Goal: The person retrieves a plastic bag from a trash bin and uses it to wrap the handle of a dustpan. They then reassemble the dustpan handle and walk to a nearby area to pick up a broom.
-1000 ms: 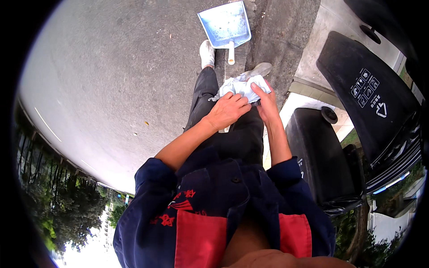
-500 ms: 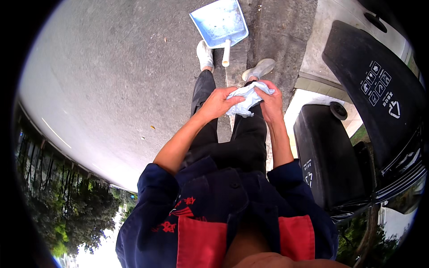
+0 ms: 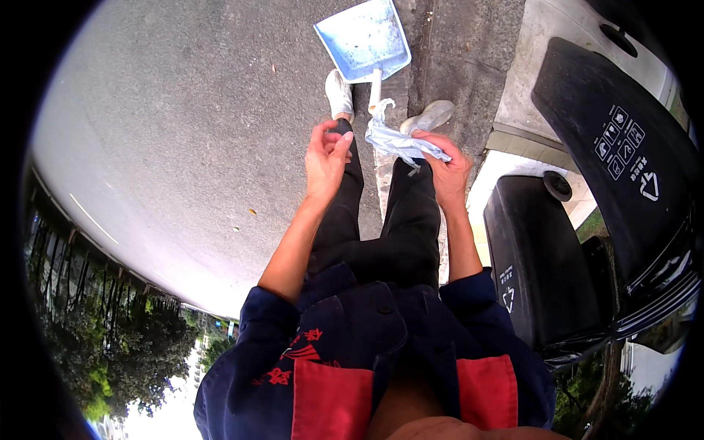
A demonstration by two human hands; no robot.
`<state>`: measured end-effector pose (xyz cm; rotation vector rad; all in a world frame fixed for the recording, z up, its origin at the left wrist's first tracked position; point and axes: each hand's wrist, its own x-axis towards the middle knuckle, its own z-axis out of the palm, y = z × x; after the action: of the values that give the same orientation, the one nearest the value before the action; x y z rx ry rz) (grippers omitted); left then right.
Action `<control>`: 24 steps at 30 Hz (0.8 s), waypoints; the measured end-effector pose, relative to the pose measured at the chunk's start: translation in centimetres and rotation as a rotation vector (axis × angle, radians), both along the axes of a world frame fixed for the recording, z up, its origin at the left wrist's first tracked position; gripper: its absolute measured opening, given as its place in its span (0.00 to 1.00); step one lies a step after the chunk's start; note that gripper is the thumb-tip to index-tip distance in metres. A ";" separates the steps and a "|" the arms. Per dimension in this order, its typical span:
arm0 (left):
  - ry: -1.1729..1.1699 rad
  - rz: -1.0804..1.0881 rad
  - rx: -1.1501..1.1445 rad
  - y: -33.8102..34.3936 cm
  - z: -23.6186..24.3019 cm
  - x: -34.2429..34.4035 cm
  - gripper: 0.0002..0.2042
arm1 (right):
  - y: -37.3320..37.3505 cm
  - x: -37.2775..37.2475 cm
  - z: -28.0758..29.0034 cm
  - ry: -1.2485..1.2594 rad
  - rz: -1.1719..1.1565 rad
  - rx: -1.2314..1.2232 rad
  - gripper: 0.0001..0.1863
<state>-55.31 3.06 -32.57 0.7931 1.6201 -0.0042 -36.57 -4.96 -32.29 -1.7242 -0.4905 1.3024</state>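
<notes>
Near centre, the left hand (image 3: 325, 165) has released the pale sheet (image 3: 392, 138), probably plastic; the right hand (image 3: 451, 172) alone grasps it in its fingers.

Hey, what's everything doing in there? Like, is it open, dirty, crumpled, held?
Left hand: empty, fingers loosely curled
Right hand: closed on the plastic
Thin pale plastic: crumpled, held by one hand
Blue dustpan: marked with dirt, inside showing
Dark sleeves: pushed up, forearms bare
White shoes: on feet
</notes>
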 end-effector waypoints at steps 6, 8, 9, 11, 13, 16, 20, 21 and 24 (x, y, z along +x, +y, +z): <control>-0.475 0.532 -0.462 -1.9 0.0 1.0 0.18 | -1.8 -3.7 -0.1 0.198 0.297 0.017 0.15; -0.414 0.349 -0.430 -3.0 -1.0 0.3 0.12 | -1.9 -4.4 0.1 0.207 0.359 -0.091 0.13; -0.404 0.369 -0.443 -3.5 -1.4 0.0 0.10 | -1.8 -4.4 0.1 0.165 0.331 -0.093 0.11; -0.378 0.402 -0.468 -4.2 -1.8 -0.3 0.09 | -1.3 -4.6 0.0 0.086 0.270 -0.096 0.09; -0.414 0.382 -0.480 -4.4 -1.8 -0.6 0.10 | -0.6 -4.4 -0.3 -0.093 0.291 -0.045 0.13; -0.462 0.301 -0.485 -4.0 -1.6 -0.3 0.11 | -0.1 -4.4 -0.6 -0.065 0.148 -0.144 0.21; -0.477 0.116 -0.483 -3.2 -2.8 -1.1 0.11 | -1.7 -3.7 -2.2 0.237 0.207 -0.267 0.16; -0.474 0.089 -0.480 -3.1 -3.3 -1.2 0.11 | -1.9 -3.7 -2.8 0.200 0.164 -0.292 0.15; -0.459 0.236 -0.444 -1.8 -3.0 -0.2 0.14 | -2.2 -4.3 -5.5 0.042 0.041 -0.290 0.11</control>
<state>-55.55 1.23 -35.56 0.2320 1.2015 -0.0122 -40.89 -7.17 -37.79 -1.9262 -0.3250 1.4944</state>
